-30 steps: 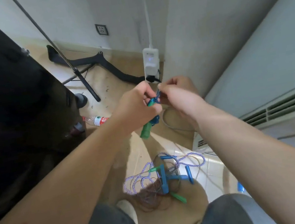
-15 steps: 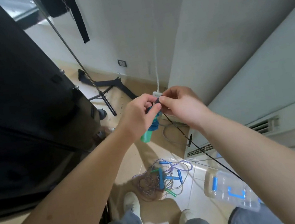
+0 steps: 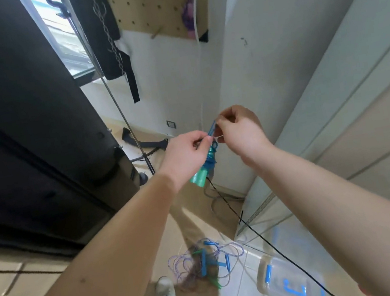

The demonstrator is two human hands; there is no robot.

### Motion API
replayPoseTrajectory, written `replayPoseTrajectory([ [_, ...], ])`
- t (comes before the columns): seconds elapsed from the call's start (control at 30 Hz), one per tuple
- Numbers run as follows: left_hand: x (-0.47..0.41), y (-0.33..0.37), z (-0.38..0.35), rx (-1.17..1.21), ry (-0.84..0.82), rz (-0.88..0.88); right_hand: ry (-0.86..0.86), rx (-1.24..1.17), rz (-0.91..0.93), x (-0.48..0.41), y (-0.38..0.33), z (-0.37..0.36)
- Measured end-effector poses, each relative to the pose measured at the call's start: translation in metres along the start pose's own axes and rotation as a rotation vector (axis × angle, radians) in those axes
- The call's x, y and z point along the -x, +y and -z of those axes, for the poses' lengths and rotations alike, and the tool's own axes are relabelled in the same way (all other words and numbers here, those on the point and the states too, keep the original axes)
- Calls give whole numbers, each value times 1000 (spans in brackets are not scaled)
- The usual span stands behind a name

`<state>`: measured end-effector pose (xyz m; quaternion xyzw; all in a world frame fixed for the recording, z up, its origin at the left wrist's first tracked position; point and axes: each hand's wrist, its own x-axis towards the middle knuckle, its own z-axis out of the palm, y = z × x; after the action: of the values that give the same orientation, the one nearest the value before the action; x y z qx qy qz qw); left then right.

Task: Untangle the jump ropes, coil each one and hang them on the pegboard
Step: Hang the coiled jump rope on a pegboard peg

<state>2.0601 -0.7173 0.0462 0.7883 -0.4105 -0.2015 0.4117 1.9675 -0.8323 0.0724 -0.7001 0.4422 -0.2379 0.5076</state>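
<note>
A thin metal pole (image 3: 112,94) is slanting up from its black feet on the floor. Left of the pole, a big black cabinet (image 3: 17,126) is standing, and a window (image 3: 59,36) is showing behind the pole. Just right of the pole, a chain (image 3: 109,33) and a black strap (image 3: 132,80) are hanging, with a wall socket (image 3: 171,124) sitting low on the wall. Well right of the pole's foot, a clear plastic box (image 3: 289,284) is lying on the tiles.

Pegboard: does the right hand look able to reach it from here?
Probably yes: nothing stands between the right hand and the pegboard above it, apart from a hanging white cord. The hand is busy, though, pinching the coiled rope that the left hand holds.
</note>
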Motion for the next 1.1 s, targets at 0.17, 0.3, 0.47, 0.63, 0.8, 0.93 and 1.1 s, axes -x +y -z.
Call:
replayPoseTrajectory([
  [0.17,6,18,20,-46,39,-13,-1,7,48,-4,-33,-2],
  [0.3,-2,6,40,-58,28,-5,-58,3,61,-11,-44,-28],
  [0.47,-34,-12,63,77,14,77,-125,114,179,-24,-53,-57],
  [0.63,-68,-24,91,339,-35,127,-176,152,233,-45,-73,-79],
  [0.8,-102,-43,114,522,23,195,-194,-2,188,-71,-89,-97],
  [0.93,-129,-51,130,508,62,224,-264,-91,184,-91,-98,-106],
  [1.1,-173,-62,144,518,82,244,-315,-65,161,-136,-108,-122],
])
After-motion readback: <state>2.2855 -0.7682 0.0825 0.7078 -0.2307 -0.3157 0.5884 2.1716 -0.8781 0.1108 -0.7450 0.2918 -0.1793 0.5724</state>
